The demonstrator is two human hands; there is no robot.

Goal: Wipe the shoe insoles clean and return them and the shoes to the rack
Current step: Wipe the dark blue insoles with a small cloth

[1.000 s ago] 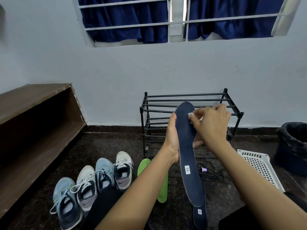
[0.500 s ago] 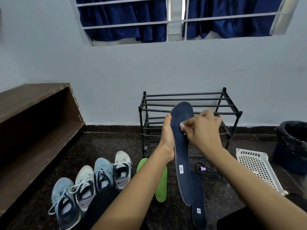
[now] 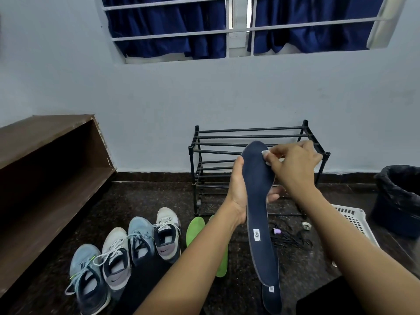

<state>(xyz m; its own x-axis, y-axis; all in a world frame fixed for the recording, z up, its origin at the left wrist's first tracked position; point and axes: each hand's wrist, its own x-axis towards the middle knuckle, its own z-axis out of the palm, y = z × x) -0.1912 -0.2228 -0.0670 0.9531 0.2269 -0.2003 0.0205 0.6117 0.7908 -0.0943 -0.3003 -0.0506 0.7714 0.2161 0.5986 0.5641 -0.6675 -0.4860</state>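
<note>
My left hand (image 3: 238,192) grips a long navy insole (image 3: 259,201) upright around its middle, toe end up. Pinched in my right hand (image 3: 293,164) is a small white wipe (image 3: 265,153), pressed on the insole's upper right edge. A second navy insole (image 3: 271,298) lies on the floor below it. Two green insoles (image 3: 194,230) lie on the floor to the left. Several sneakers (image 3: 141,244), blue and white, stand in a row at lower left. The black metal shoe rack (image 3: 227,137) stands bare against the wall behind my hands.
A wooden bench shelf (image 3: 52,160) runs along the left wall. A white plastic basket (image 3: 354,219) and a black-lined bin (image 3: 400,196) sit at the right. Black laces (image 3: 288,239), a small purple piece (image 3: 276,231) and a tape roll (image 3: 306,225) lie on the dark floor.
My right hand slid down the insole with the wipe, then came back up to the toe end. My left hand keeps its hold.
</note>
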